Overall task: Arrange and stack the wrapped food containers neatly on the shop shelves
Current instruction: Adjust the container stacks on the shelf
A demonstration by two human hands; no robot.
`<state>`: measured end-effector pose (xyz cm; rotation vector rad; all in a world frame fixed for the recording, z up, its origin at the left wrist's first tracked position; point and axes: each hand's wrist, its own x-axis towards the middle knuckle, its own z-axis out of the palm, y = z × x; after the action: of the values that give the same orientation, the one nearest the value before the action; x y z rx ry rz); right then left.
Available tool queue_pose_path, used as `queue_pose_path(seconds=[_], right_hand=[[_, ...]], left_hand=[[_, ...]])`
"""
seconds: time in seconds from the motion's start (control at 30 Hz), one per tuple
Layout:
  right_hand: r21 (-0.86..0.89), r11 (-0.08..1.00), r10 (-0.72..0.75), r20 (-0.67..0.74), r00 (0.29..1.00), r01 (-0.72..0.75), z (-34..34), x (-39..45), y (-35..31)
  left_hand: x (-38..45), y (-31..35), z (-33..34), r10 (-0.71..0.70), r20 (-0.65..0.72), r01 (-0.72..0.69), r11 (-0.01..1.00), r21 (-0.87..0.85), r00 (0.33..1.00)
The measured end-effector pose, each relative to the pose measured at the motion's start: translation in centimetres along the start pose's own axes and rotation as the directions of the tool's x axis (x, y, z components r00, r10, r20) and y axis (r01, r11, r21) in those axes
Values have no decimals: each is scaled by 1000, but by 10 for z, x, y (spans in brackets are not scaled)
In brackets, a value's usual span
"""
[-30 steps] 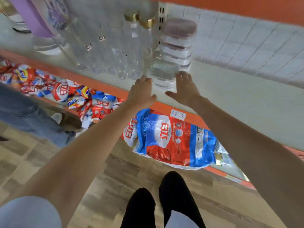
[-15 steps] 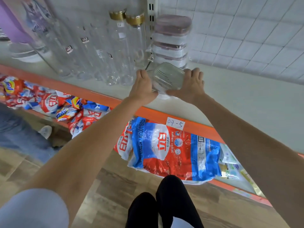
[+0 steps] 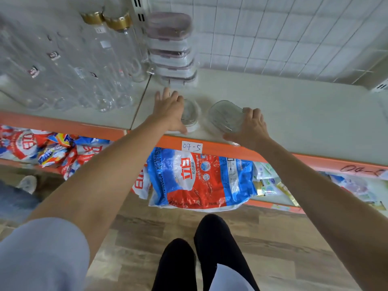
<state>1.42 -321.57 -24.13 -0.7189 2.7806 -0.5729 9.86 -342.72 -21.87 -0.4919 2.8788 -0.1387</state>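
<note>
Two containers (image 3: 190,116) (image 3: 226,116) side by side near shelf (image 3: 294,106) front edge. Container stack (image 3: 172,51) behind them, against back wall. Bottles (image 3: 94,66) left of stack.

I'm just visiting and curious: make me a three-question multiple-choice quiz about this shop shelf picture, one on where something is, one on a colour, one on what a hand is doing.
1. Where is the tall stack of lidded containers?
A. At the back of the shelf, by the tiled wall
B. On the floor
C. On the lower shelf among the bags

2. What colour is the shelf's front edge?
A. Green
B. Orange
C. Black

3. What is the right hand doing?
A. Hanging idle at the person's side
B. Pointing at the 04-5 label
C. Gripping a clear container, tilted up

Answers:
1. A, the stack stands against the white tiles beyond the left hand.
2. B, the strip bearing the label is orange.
3. C, its fingers curl round the container's edge, and the container's ribbed face is turned toward the camera.
</note>
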Motion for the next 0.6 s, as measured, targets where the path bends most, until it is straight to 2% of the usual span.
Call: queue_pose_path(seconds=[0.17,0.4,0.47,0.6], right_hand=[[-75,996,-36,78,996,42,-22,-42,-13],[-198,962,-146,208,967,188,-76,-121,-55],[-240,943,-176,232,957,232,-96,-142,-71],[-312,898,-252,213,944,310,-137,-170,-108]], left_hand=[[-40,10,-26,22,76,-12,992,-128,997],[-138,-5,-70,49,220,-11,985,-170,974],[-164,-14,-85,51,219,-21,990,-138,974],[-199,-37,-125,82,119,-69,992,-106,990]])
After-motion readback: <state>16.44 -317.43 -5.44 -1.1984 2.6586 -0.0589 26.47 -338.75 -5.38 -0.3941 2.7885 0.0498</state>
